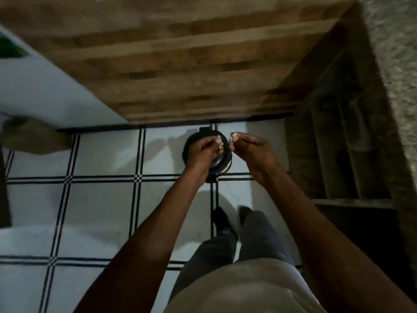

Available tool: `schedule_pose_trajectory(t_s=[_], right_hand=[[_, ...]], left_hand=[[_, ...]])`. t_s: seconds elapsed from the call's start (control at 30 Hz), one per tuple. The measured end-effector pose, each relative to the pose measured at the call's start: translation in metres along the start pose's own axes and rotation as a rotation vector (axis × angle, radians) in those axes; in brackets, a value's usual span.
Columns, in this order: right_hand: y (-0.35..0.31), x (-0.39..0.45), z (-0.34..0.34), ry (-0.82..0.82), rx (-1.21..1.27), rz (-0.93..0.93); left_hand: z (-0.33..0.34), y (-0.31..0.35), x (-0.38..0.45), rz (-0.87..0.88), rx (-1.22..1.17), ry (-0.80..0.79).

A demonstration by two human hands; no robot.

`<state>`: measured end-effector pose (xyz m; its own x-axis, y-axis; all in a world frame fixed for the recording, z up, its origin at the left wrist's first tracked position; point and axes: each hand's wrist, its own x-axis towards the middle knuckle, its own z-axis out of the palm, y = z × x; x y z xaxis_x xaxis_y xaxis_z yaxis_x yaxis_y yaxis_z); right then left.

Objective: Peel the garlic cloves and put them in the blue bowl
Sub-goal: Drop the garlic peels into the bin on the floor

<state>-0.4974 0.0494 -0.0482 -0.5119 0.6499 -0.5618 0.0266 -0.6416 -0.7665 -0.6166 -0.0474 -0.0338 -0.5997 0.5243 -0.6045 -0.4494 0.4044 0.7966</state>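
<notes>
White floor tiles (99, 199) with black double lines fill my view, running up to a wooden counter (191, 59) on the far side and rough wooden shelving (338, 143) at right. Over a dark round bin (226, 162) on the floor, my left hand (203, 152) and right hand (250, 147) each pinch a pale scrap, likely garlic skin (231, 138). I see no bowl.

A small pale garlic clove (221, 144), pinched between fingertips.

Both bare arms reach forward and down. The left hand (204, 151) and right hand (249, 146) nearly meet, fingers curled, fingertips pinched.
</notes>
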Motion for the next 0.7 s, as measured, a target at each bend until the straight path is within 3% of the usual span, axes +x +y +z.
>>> schedule_pose_trajectory(t_s=[0.3, 0.7], right_hand=[[0.034, 0.046, 0.078, -0.049, -0.234, 0.108], [0.087, 0.1, 0.111, -0.028, -0.293, 0.235]], left_hand=[[-0.089, -0.013, 0.048, -0.019, -0.099, 0.105], [-0.104, -0.046, 0.12, -0.235, -0.092, 0.151]])
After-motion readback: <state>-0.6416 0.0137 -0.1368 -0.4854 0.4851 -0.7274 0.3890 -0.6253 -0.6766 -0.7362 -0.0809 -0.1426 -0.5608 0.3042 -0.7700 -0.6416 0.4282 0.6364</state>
